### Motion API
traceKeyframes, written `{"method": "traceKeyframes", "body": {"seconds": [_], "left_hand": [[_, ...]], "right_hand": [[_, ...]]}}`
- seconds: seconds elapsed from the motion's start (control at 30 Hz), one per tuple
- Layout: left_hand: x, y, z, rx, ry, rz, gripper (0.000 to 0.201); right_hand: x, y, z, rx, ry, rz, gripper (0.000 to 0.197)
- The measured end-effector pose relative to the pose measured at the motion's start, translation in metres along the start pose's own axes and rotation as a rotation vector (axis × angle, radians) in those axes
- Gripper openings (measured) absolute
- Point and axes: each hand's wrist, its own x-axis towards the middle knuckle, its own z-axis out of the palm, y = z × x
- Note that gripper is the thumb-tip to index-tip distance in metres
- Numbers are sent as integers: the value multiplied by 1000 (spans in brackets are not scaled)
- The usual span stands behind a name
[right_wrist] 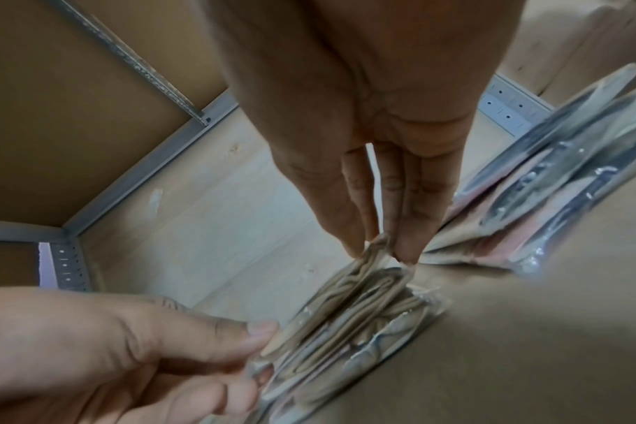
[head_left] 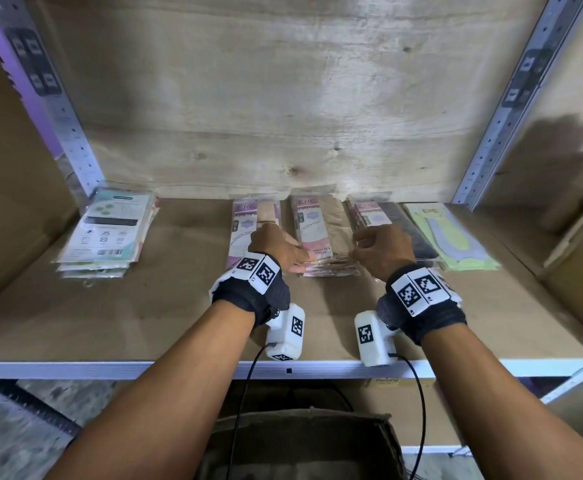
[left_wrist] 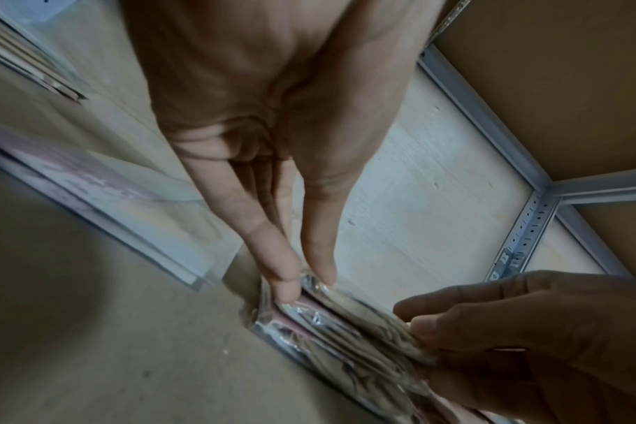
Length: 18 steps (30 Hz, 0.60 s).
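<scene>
A stack of clear-wrapped packets of beige hosiery point(head_left: 319, 230) lies in the middle of the wooden shelf point(head_left: 165, 306). Both hands meet at its near end. My left hand point(head_left: 302, 262) pinches the stack's left near corner point(left_wrist: 311, 289) between thumb and fingers point(left_wrist: 283, 275). My right hand point(head_left: 358, 253) pinches the right near corner point(right_wrist: 376, 258) between thumb and fingertips point(right_wrist: 407, 246). The near ends of the packets point(left_wrist: 349, 338) fan apart a little between the two hands. How many packets each pinch takes in is hidden.
A similar pink-labelled stack point(head_left: 253, 223) lies just to the left. To the right are a dark stack point(head_left: 404, 230) and a green packet point(head_left: 453, 237). A stack with white labels point(head_left: 106, 233) sits at far left. Metal uprights point(head_left: 525, 98) flank the bay, and a cardboard box point(head_left: 300, 445) stands below.
</scene>
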Motion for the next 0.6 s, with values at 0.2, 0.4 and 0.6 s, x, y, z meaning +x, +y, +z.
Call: {"method": "traceKeyframes", "body": {"seconds": [0.2,0.4,0.6], "left_hand": [[-2,5,0,47,-1,-61,39],[-2,4,-2,119,6,-33,37],[-3,5,-14,248,125,63,43]], "right_hand": [[-1,0,0,-23,-22,-1,35],[-2,-2,0,-50,-18,-8,40],[-5,-1,-3,-34,17,-42,41]]}}
